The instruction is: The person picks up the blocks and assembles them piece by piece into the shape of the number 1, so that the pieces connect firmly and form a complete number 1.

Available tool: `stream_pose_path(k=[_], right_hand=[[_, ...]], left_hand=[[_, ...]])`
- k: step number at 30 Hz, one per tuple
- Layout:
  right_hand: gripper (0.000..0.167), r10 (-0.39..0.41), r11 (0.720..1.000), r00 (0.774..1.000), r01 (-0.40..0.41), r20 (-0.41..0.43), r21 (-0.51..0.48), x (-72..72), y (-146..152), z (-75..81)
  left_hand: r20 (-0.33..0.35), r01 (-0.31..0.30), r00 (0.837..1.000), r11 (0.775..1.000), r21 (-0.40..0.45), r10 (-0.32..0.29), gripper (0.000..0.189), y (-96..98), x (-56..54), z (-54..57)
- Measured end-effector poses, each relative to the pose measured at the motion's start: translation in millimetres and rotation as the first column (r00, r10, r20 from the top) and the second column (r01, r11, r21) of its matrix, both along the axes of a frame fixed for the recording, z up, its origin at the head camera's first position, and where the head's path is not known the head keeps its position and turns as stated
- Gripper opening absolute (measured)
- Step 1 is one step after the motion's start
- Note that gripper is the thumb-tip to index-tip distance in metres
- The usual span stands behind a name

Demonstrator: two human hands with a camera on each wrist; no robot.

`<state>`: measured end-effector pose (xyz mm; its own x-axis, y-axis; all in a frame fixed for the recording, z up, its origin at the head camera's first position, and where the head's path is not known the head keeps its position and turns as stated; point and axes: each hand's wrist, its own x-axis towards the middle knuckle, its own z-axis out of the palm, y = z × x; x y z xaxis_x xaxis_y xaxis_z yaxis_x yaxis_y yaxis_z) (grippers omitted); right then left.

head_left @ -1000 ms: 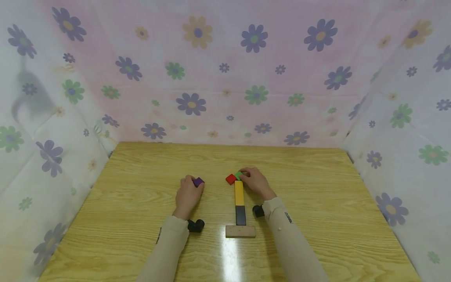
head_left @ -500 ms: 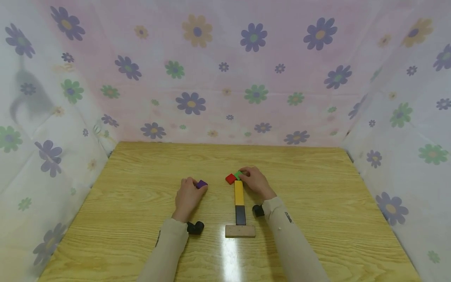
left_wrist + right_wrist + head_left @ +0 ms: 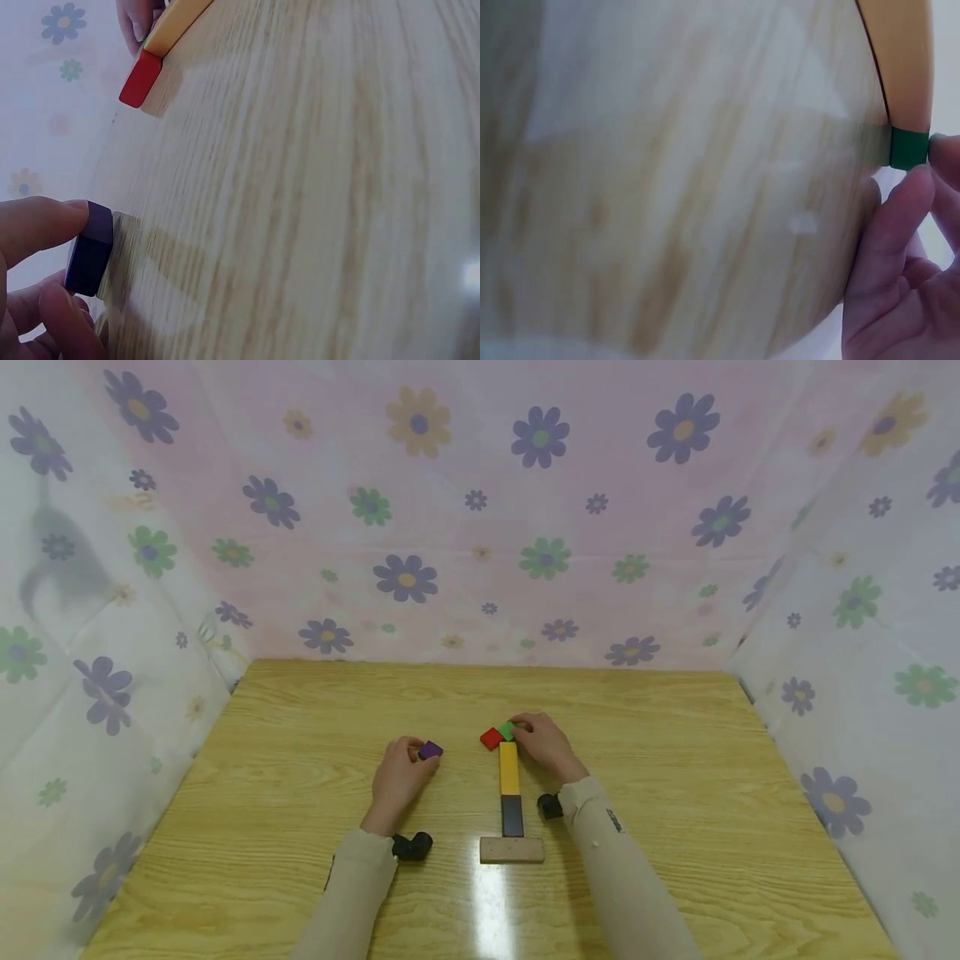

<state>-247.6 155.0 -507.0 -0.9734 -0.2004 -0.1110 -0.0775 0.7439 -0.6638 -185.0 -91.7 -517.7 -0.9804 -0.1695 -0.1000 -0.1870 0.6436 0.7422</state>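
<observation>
My left hand [image 3: 399, 777] pinches a small purple block [image 3: 431, 750] between thumb and fingers, left of the other blocks. The left wrist view shows this purple block [image 3: 93, 247] low over the wood. My right hand [image 3: 546, 745] holds a small green block [image 3: 507, 731] by its right side, thumb and finger at its edges. Green and red [image 3: 491, 739] blocks sit tilted side by side at the top of a long yellow block [image 3: 508, 768]. Below the yellow one lie a black block [image 3: 512, 816] and a crosswise tan block [image 3: 512, 850], all in one column.
The wooden table [image 3: 300, 710] ends at a flowered cloth [image 3: 480, 527] behind and on both sides. A black wrist camera [image 3: 414, 846] sits by the left cuff and another black camera [image 3: 550, 807] by the right one.
My left hand has brought the purple block slightly to the right and toward me, then stays nearly still. The right hand keeps its place at the green block.
</observation>
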Motion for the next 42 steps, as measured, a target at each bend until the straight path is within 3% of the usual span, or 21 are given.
stream_pose_path(k=[11,20,28,42], right_hand=[[0.032,-0.016,1.000,1.000,0.016,0.023,-0.009,-3.0,0.9,-5.4],[0.035,-0.014,1.000,1.000,0.014,0.020,0.003,-2.4,1.5,-5.6],[0.036,0.007,1.000,1.000,-0.007,0.005,0.016,-1.0,2.3,-6.3],[0.036,0.024,1.000,1.000,-0.024,-0.001,0.010,-1.6,3.4,-6.2]], left_hand=[[-0.019,0.025,1.000,1.000,-0.004,-0.025,0.041,-2.1,-1.4,-3.4],[-0.028,0.067,0.998,0.995,0.075,-0.065,0.040,-5.7,0.1,-0.8],[-0.026,0.095,0.995,0.991,0.090,-0.093,0.038,-7.1,2.8,-1.5],[-0.027,0.118,0.993,0.993,-0.003,-0.118,0.033,-4.8,2.8,-1.6]])
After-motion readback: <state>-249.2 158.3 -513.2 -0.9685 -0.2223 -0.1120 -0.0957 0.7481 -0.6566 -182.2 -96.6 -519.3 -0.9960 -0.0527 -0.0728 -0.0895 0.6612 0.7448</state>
